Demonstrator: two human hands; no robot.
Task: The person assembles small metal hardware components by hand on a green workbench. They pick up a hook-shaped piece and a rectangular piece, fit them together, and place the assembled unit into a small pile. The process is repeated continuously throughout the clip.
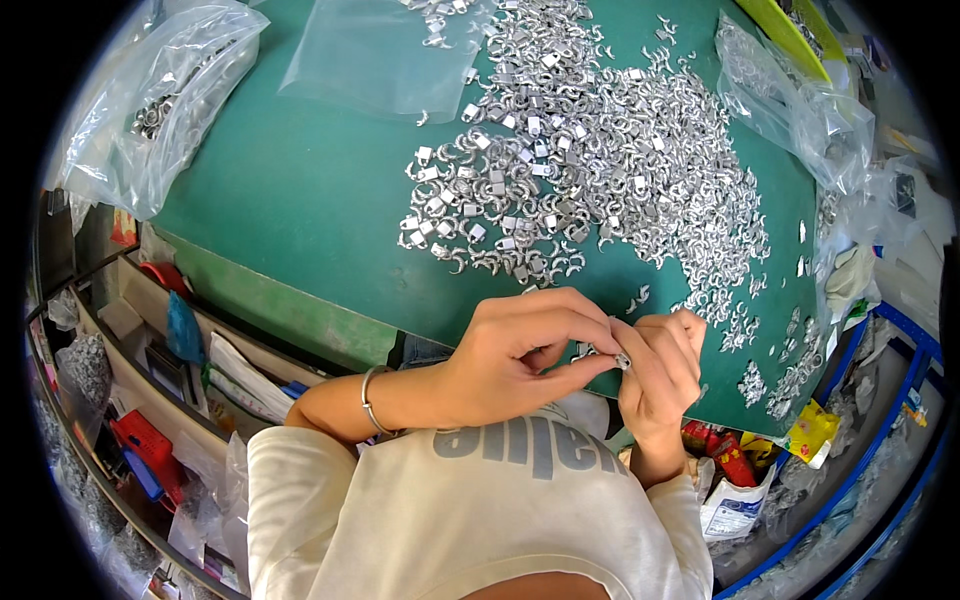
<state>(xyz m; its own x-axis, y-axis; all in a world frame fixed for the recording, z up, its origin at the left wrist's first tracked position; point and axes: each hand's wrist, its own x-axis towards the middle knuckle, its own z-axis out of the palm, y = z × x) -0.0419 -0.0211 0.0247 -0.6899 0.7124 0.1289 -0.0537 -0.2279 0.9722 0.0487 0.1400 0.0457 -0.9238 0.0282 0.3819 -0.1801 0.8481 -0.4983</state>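
My left hand [530,340], with a silver bangle [370,400] at the wrist, is closed in a pinch near the table's front edge. Against it my right hand [660,365] is closed too, the fingertips of both hands meeting. Between them shows a small shiny metal piece [622,361]; its exact shape is mostly covered by fingers. Just beyond the hands spreads a large pile of small silver metal parts [650,150]. Many are crescent-shaped, and others [478,232] have a flat square body with a loop, like tiny padlocks.
The green table [290,200] carries a flat clear plastic bag [370,60] at the back. At far left lies a clear bag [170,110] with metal rings inside. A yellow-green bin [790,35] stands back right; blue shelf rails [860,400] and a compartmented shelf [200,330] flank me.
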